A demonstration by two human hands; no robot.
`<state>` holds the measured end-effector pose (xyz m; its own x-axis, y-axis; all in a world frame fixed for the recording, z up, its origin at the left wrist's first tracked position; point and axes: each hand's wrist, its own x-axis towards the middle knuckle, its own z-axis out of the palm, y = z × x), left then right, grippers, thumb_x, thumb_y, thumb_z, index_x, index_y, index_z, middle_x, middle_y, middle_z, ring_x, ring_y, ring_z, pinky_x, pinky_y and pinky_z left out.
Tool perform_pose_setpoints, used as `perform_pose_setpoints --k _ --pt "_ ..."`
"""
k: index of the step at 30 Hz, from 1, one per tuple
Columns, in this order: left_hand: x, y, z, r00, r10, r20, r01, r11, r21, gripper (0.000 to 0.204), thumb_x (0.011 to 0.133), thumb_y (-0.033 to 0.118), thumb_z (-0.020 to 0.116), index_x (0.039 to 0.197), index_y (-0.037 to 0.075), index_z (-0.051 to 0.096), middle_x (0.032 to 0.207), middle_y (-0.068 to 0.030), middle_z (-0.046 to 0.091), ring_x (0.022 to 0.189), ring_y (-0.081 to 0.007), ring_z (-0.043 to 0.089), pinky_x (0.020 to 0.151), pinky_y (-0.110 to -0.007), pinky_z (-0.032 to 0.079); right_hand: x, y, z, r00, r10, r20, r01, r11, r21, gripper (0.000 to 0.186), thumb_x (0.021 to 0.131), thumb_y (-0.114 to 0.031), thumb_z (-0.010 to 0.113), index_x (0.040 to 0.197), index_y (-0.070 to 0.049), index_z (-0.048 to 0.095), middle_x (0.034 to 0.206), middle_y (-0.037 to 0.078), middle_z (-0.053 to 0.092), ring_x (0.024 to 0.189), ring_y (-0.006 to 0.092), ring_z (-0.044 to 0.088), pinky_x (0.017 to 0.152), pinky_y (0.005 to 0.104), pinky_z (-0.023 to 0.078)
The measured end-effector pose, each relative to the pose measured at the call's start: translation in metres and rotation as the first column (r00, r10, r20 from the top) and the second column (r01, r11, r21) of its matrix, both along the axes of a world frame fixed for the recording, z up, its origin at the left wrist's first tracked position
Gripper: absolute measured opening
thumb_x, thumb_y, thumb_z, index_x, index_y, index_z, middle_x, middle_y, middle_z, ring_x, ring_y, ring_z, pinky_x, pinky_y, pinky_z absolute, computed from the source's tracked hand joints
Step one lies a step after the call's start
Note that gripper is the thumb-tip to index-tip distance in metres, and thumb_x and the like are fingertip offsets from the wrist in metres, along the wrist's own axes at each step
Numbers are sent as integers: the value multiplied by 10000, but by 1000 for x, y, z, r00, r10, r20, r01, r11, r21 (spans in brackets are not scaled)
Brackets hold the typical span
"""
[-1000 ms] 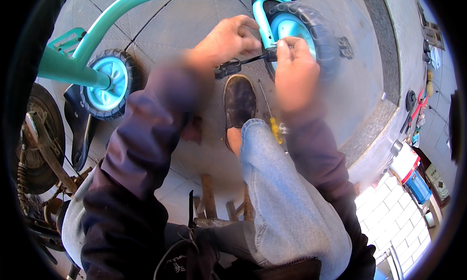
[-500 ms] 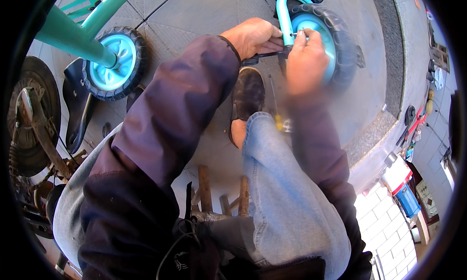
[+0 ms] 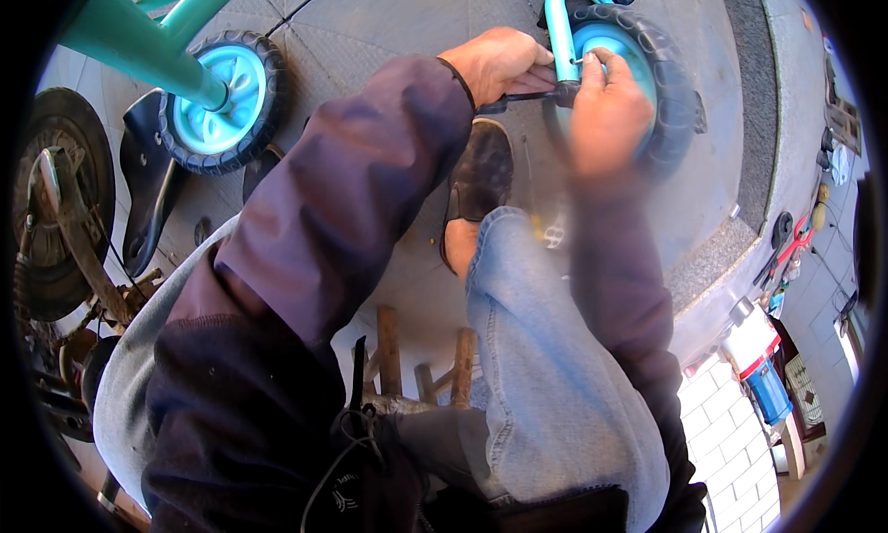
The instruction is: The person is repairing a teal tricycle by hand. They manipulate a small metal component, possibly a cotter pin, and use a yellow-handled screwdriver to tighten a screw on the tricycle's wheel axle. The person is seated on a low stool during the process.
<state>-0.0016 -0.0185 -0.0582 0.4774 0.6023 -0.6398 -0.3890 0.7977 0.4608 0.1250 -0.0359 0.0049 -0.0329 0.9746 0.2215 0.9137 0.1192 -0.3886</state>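
Observation:
At the upper right a turquoise fork [image 3: 559,35] stands beside a small wheel with a turquoise hub and black tyre [image 3: 668,70]. My left hand [image 3: 504,59] is closed against the fork's near leg, its fingertips partly hidden there. With thumb and forefinger, my right hand [image 3: 612,107] pinches a small thin metal piece [image 3: 578,61] at the side of that leg. What kind of piece it is, I cannot make out. A black bar [image 3: 529,96] lies just below my left fingers, and its far end goes behind my right hand.
To the left are a turquoise frame [image 3: 139,47] with a second wheel [image 3: 222,98], a black saddle [image 3: 143,163] and a rusty mechanical part [image 3: 65,218]. Red-handled pliers [image 3: 797,241] lie at the right beyond a stone ledge [image 3: 717,265]. Wooden stool legs [image 3: 388,353] stand below me.
Both hands, the fork and its wheel appear slightly farther right in view. The whole scene has shifted a little as well. My hands keep the same hold.

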Motion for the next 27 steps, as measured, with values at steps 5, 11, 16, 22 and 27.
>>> perform_pose_setpoints --k 5,11,16,22,27 --pt "-1 -2 6 999 23 -44 -23 1000 5 331 917 145 461 1148 -78 542 1153 -207 585 1087 -271 567 978 -338 421 -3 -2 4 996 -5 -87 1 999 -44 153 820 -158 626 920 -54 676 745 183 644 667 325 641 608 380 497" --pt "1 -2 2 999 38 -36 -37 999 27 317 918 149 463 1127 -68 561 1132 -207 597 1076 -268 573 970 -339 425 1 -1 -1 994 13 -105 -12 1000 8 150 813 -148 639 917 -47 679 746 183 645 664 307 646 611 360 500" --pt "1 -3 7 998 49 -47 -49 999 8 310 913 152 485 1125 -59 568 1117 -203 603 1063 -261 580 962 -338 434 0 -1 2 984 -1 -176 -2 1000 -16 150 815 -146 636 912 -39 677 745 183 646 664 304 647 614 354 497" --pt "2 -3 8 996 58 -64 -58 998 2 308 910 152 498 1120 -61 570 1100 -199 610 1045 -257 589 950 -335 445 1 -1 0 988 1 -152 -5 1000 -28 143 816 -138 634 913 -41 676 746 176 647 665 294 650 613 350 496" --pt "2 -2 7 997 56 -51 -56 998 12 311 913 151 492 1124 -65 566 1100 -202 610 1054 -262 587 954 -337 443 -1 -3 1 994 35 -99 -35 999 0 147 814 -146 639 918 -51 679 753 173 650 673 296 650 615 352 499"
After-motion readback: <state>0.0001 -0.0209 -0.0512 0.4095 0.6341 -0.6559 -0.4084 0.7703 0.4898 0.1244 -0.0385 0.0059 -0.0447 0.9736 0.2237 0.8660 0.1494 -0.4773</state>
